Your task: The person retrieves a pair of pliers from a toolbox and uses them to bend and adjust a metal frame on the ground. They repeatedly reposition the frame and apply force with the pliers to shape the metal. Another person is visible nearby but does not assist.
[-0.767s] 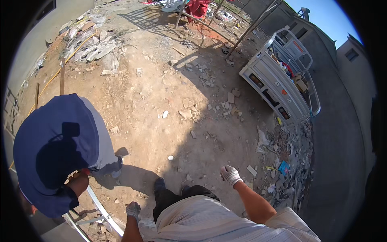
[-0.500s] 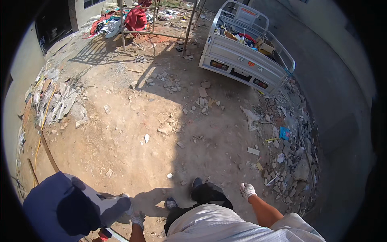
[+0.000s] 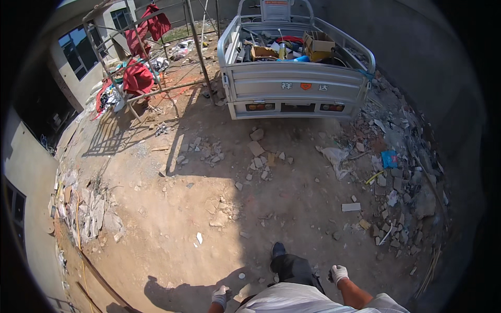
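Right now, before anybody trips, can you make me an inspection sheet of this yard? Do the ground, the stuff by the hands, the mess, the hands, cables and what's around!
Surface: dirt ground, sunny on the left, shaded on the right.
Things: small round white object on the ground near the left hand.
Clutter: rubble and a blue packet on the right.
Hands: left hand and right hand gloved, apart; whether they hold anything, I can't tell.
Cables: thin yellow line on the left, maybe a hose.
Surroundings: loaded grey cargo vehicle, red cloth, grey wall.
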Motion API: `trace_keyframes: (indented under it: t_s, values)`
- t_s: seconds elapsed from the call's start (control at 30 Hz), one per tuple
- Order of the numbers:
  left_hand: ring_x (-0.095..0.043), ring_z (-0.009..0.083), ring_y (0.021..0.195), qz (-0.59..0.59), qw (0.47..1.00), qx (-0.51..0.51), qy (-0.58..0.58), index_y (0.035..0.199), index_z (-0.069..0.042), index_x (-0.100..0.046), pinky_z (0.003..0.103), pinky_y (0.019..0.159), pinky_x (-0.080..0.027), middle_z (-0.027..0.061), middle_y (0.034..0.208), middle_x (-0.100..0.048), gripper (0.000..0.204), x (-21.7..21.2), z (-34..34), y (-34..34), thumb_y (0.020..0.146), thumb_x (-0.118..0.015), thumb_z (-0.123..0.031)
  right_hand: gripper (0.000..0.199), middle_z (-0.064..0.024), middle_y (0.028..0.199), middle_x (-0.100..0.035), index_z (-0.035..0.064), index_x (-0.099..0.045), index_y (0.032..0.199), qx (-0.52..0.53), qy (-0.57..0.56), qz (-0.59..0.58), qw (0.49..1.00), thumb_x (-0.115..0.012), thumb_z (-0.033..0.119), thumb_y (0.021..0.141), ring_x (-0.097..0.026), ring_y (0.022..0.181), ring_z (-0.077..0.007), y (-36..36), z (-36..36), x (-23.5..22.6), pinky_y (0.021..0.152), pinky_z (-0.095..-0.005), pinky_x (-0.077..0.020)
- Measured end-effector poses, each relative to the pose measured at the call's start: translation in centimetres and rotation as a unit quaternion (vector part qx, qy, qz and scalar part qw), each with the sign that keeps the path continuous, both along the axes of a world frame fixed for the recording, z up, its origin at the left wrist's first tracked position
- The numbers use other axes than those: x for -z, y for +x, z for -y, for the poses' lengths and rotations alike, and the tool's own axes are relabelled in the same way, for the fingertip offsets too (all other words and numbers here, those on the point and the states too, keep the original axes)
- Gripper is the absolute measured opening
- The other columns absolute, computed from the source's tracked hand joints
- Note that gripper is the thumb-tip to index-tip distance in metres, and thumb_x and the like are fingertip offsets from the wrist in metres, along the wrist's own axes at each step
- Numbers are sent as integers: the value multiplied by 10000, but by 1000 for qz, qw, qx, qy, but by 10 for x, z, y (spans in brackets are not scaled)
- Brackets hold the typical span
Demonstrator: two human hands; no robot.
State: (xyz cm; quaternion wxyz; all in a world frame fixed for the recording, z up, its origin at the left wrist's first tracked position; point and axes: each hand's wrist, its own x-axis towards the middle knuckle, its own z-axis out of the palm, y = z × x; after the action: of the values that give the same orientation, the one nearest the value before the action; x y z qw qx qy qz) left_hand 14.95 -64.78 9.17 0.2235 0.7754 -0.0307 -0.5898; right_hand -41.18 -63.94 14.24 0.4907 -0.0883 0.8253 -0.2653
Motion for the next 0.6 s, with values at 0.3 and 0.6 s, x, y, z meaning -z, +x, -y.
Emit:
trace_keyframes:
  t_s: [0.3, 0.6]
  values:
    - [-685, 242, 654, -7, 994, 12, -105, 1011, 1, -657, 337, 549, -515, 135, 839, -718, 314, -108, 255, -104, 951, -546, -287, 288, -128, 667, -560, 6, -625, 856, -129, -188, -199, 953, -530, 261, 949, -501, 610, -154, -120, 312, -88, 612, -358, -463]
    - [-694, 245, 815, 31, 963, 81, -254, 1110, -1, -641, 376, 764, -556, 169, 984, -708, 372, -155, 528, -193, 995, -484, -318, 210, -18, 678, -556, 36, -612, 910, -77, -252, -133, 955, -530, 214, 985, -494, 607, -85, -136, 514, -166, 561, -281, -449]
